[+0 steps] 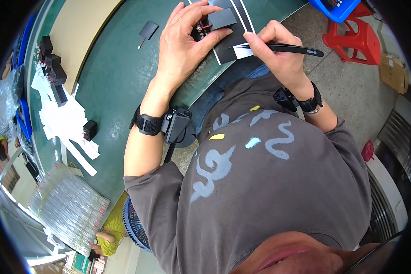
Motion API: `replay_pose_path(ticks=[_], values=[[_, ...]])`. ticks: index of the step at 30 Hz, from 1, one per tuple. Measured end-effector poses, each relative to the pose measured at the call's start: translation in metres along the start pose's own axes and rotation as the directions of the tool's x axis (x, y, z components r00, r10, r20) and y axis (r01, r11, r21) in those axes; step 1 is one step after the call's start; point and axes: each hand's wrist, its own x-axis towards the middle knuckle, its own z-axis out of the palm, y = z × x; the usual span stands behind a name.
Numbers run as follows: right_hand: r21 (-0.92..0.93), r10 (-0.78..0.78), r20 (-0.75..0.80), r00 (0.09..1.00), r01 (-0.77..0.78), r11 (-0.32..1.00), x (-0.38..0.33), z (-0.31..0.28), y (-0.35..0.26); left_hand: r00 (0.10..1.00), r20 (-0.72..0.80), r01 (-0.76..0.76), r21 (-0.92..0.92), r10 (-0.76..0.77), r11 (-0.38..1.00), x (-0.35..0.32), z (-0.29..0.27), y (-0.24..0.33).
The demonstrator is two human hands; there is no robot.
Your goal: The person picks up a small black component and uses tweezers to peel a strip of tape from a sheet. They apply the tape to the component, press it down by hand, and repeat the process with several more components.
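Head view, left hand (187,41) pinching black square part (221,19), right hand (278,48) gripping tweezers (283,48)

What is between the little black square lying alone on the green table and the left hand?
In the head view, only bare green table lies between the black square and the left hand.

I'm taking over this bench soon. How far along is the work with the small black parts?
Looks done: several black blocks sit grouped at the far left, with one more beside the white paper strips.
In hand: the left hand steadies a black square part while the right hand holds black tweezers.
Left: one wired black square lies apart on the green mat.
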Motion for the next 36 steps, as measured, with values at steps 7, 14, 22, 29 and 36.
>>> replay_pose_path(ticks=[7,14,22,29,36], values=[[0.003,-0.040,0.028,0.999,0.040,0.999,0.002,0.004,-0.006,0.998,-0.034,-0.045,0.009,0.046,0.999,-0.001,0.003,-0.009],[0.150,-0.530,-0.007,0.848,0.525,0.838,0.012,-0.002,-0.016,0.997,-0.038,-0.070,-0.016,0.069,0.997,-0.003,0.007,-0.016],[-0.031,-0.020,0.014,1.000,0.021,0.999,0.013,0.002,-0.012,0.998,-0.047,-0.039,-0.030,0.038,0.999,-0.004,0.009,-0.016],[-0.021,-0.106,0.068,0.992,0.108,0.994,0.014,0.002,-0.013,0.997,-0.058,-0.055,-0.012,0.055,0.998,-0.004,0.008,-0.018],[0.258,-0.516,-0.006,0.856,0.500,0.827,0.020,-0.006,-0.019,0.997,-0.051,-0.051,-0.002,0.051,0.999,-0.005,0.008,-0.020]])
